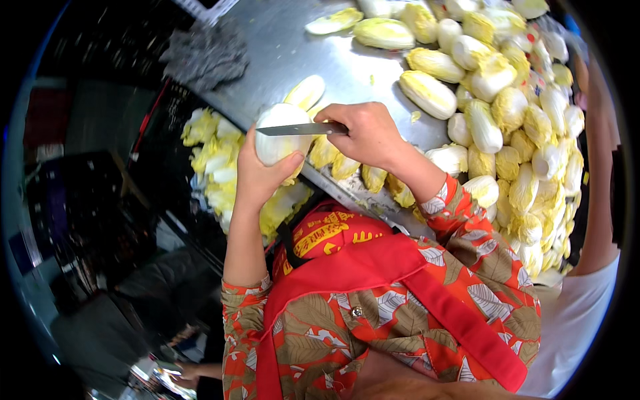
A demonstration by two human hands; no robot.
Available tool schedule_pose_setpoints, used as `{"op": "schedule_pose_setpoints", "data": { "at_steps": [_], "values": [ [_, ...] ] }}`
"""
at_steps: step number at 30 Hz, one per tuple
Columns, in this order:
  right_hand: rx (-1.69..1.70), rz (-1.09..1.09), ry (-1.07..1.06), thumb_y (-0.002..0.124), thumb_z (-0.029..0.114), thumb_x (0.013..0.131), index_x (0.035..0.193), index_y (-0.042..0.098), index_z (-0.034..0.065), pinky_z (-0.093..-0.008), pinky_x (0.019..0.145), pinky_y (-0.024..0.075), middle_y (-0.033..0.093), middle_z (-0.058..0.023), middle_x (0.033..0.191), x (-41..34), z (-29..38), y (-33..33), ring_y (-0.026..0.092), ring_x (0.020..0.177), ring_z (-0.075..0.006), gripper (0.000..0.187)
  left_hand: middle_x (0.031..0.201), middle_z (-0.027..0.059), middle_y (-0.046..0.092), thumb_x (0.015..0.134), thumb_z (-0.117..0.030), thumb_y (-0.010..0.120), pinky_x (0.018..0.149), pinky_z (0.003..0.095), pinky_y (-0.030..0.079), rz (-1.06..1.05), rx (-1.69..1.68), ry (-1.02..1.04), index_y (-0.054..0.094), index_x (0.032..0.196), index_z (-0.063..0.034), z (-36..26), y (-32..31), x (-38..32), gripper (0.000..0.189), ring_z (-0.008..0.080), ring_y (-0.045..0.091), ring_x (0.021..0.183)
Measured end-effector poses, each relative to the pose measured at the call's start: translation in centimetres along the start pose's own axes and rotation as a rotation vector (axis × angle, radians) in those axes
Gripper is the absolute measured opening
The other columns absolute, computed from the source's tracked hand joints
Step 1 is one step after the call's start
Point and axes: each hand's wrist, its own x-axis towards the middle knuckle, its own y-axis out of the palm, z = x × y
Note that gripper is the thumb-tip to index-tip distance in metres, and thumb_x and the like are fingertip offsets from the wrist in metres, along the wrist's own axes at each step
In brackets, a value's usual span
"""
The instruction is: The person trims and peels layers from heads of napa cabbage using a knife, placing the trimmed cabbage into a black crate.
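My left hand (265, 172) grips a pale napa cabbage (280, 147) near the table's edge, its thumb across the near side and its fingers mostly hidden behind. A knife (295, 130) is in my right hand (367, 131), closed around the dark handle. Its flat metal blade points left and lies across the cabbage's white base end; whether it has cut in, I cannot tell. Just beyond the held cabbage lies a loose yellow-white leaf (306, 92). Below my right wrist, small yellow cabbages (345, 166) line the table's near edge.
A large heap of napa cabbages (510, 115) covers the right side of the metal table (280, 45). Trimmed leaves (217, 160) are piled below its left edge. A grey crumpled cloth (207, 52) sits at the far left corner. Another person's arm (600, 175) is at far right.
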Motion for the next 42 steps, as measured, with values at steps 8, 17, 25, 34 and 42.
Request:
{"op": "schedule_pose_setpoints", "data": {
  "at_steps": [8, 17, 25, 34, 42],
  "values": [
    [-0.062, 0.294, -0.359, 0.061, 0.009, 0.07, 0.087, 0.064, 0.0084, -0.0371, 0.056, 0.0477, 0.061, -0.0099, 0.066, 1.9, 4.6, 4.2, 0.06, 0.061, -0.029, 0.017, 0.107, 0.0085, 0.059, 0.067, -0.019, 0.073, 0.085, 0.029, 0.045, -0.21, -0.099, 0.006, 0.049, 0.12, 0.0018, 1.6, -4.1, -8.2, 0.062, 0.0154, 0.056, 0.097],
    [-0.017, 0.425, -0.622, 0.063, 0.007, 0.069, 0.088, 0.061, 0.0069, -0.0403, 0.055, 0.0483, 0.061, -0.0122, 0.068, 2.1, 7.0, 7.1, 0.06, 0.06, -0.0328, 0.019, 0.106, 0.0088, 0.06, 0.068, -0.023, 0.072, 0.083, 0.0285, 0.047, -0.274, -0.322, 0.055, 0.05, 0.118, 0.004, 2.6, -5.0, -13.2, 0.06, 0.0148, 0.057, 0.095],
    [-0.065, 0.421, -0.576, 0.061, 0.01, 0.072, 0.088, 0.061, 0.0063, -0.0425, 0.057, 0.0485, 0.062, -0.0125, 0.071, 1.0, 7.0, 8.9, 0.061, 0.065, -0.0334, 0.016, 0.101, 0.008, 0.061, 0.069, -0.024, 0.071, 0.078, 0.0282, 0.048, -0.234, -0.384, 0.004, 0.053, 0.114, 0.0038, 4.1, -5.0, -14.2, 0.055, 0.0144, 0.058, 0.089],
    [-0.012, 0.468, -0.57, 0.057, 0.011, 0.073, 0.087, 0.063, 0.0057, -0.0428, 0.061, 0.0496, 0.063, -0.0148, 0.072, 0.8, 6.7, 10.3, 0.061, 0.066, -0.0341, 0.015, 0.101, 0.0087, 0.061, 0.069, -0.03, 0.073, 0.076, 0.0282, 0.048, -0.132, -0.438, -0.065, 0.053, 0.115, 0.0033, 4.5, -6.5, -14.8, 0.06, 0.0147, 0.058, 0.088],
    [-0.13, 0.485, -0.485, 0.054, 0.01, 0.073, 0.083, 0.065, 0.0035, -0.0448, 0.062, 0.049, 0.062, -0.0196, 0.068, 1.0, 5.7, 12.0, 0.061, 0.065, -0.0368, 0.017, 0.099, 0.0076, 0.062, 0.068, -0.014, 0.072, 0.077, 0.0286, 0.048, -0.36, -0.113, -0.065, 0.055, 0.11, 0.0023, 5.2, -5.7, -14.5, 0.048, 0.0142, 0.059, 0.087]
  ]
}}
